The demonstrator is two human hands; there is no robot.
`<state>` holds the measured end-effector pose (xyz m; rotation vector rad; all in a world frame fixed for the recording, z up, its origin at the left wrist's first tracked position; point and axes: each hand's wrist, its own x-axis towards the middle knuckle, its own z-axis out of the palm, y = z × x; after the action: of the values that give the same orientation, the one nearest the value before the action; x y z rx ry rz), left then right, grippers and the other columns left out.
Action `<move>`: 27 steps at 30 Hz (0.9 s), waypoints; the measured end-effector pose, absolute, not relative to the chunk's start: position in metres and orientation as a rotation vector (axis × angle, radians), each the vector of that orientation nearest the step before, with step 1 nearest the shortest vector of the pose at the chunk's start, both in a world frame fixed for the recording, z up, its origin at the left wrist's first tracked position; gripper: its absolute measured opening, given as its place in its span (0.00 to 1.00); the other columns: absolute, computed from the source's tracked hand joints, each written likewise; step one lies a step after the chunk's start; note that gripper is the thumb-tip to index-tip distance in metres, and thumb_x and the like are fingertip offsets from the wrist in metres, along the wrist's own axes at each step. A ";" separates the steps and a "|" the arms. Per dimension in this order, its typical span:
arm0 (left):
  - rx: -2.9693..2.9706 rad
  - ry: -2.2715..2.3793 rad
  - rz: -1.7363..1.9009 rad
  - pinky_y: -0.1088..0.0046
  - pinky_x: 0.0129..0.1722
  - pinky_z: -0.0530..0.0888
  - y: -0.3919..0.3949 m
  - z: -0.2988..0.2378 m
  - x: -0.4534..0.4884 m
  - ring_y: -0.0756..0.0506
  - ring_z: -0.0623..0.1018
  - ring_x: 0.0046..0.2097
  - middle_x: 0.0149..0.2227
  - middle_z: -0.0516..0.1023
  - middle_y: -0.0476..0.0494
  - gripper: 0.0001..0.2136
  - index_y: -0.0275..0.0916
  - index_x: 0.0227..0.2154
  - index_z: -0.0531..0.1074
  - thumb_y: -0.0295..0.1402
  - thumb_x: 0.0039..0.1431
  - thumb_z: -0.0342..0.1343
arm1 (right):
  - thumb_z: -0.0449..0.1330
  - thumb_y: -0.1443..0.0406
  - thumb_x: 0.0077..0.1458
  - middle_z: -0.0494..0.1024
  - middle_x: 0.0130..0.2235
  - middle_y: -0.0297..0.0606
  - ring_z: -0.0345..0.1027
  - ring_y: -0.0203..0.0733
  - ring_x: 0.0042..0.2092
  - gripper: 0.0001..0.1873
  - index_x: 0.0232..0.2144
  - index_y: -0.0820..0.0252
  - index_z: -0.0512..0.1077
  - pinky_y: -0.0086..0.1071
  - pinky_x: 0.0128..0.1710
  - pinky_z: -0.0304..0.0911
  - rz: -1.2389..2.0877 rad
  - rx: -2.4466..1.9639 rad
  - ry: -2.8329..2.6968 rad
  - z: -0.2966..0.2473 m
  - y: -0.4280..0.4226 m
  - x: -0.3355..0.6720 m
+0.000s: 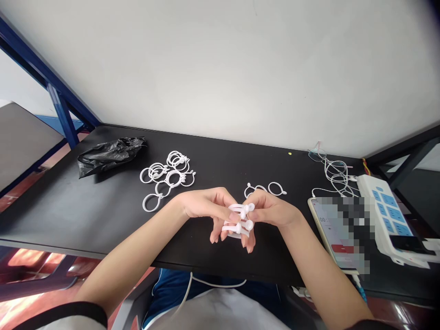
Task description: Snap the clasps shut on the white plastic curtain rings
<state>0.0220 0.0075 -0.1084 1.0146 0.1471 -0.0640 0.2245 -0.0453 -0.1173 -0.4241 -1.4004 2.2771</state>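
My left hand [206, 208] and my right hand [271, 211] meet over the middle of the black table [68, 215]. Several white plastic rings [240, 219] sit stacked over the fingers of my left hand. The fingers of my right hand pinch the knobbed end of the top ring. A pile of loose white rings [168, 176] lies on the table to the left, beyond my left hand. A few more white rings [266, 189] lie just behind my right hand.
A crumpled black plastic bag [108, 156] lies at the back left. On the right are a phone [338, 233], a white power strip [388, 220] and tangled white cables [335, 172]. A blue metal frame [58, 105] stands at the far left.
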 end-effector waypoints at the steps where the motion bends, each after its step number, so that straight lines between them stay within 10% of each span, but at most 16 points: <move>1: 1.029 0.147 -0.070 0.80 0.21 0.78 0.007 -0.108 0.023 0.49 0.79 0.24 0.25 0.80 0.42 0.15 0.31 0.30 0.80 0.43 0.53 0.65 | 0.58 0.54 0.61 0.83 0.34 0.50 0.78 0.42 0.29 0.20 0.34 0.68 0.77 0.31 0.30 0.74 2.287 -0.442 -1.405 -0.117 -0.045 0.224; 5: 1.022 0.159 -0.058 0.82 0.17 0.76 0.007 -0.111 0.024 0.49 0.77 0.20 0.22 0.79 0.42 0.15 0.31 0.28 0.80 0.41 0.54 0.65 | 0.57 0.49 0.60 0.82 0.34 0.52 0.78 0.42 0.29 0.25 0.35 0.69 0.76 0.27 0.24 0.71 2.323 -0.480 -1.394 -0.115 -0.045 0.225; 11: 1.021 0.201 0.011 0.83 0.16 0.74 0.010 -0.110 0.021 0.51 0.76 0.18 0.24 0.80 0.43 0.13 0.31 0.29 0.79 0.39 0.55 0.64 | 0.76 0.70 0.35 0.80 0.32 0.36 0.75 0.34 0.29 0.25 0.39 0.65 0.75 0.24 0.29 0.71 2.199 -0.624 -1.452 -0.101 -0.048 0.226; 27: 1.048 0.001 0.106 0.77 0.21 0.78 0.006 -0.103 0.013 0.58 0.65 0.12 0.25 0.79 0.45 0.12 0.33 0.30 0.77 0.40 0.58 0.62 | 0.73 0.74 0.37 0.71 0.21 0.28 0.73 0.37 0.26 0.18 0.18 0.61 0.64 0.28 0.26 0.69 1.821 -0.547 -1.457 -0.098 -0.060 0.211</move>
<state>0.0131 0.0059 -0.1028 1.0483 0.0014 0.1061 0.2107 -0.0602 -0.0980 -0.5471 -1.4571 1.8212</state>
